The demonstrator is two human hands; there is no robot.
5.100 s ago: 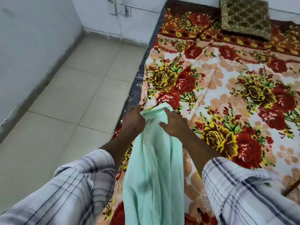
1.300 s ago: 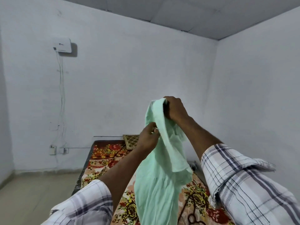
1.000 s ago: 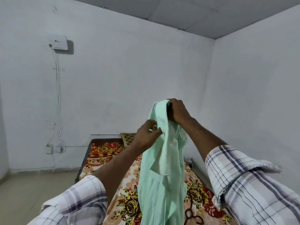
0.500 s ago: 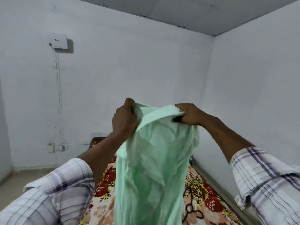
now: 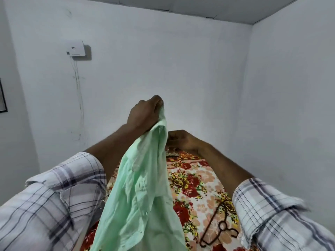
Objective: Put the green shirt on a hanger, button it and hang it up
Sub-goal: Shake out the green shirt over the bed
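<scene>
shirt (image 5: pixel 141 192) hem cropped, hanger (image 5: pixel 220 226) partly hidden

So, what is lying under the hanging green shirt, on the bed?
Under the green shirt lies the floral bedsheet. A dark hanger rests on it, beside the shirt, not below it. The sheet directly behind the cloth is covered, so anything there cannot be seen.
</scene>
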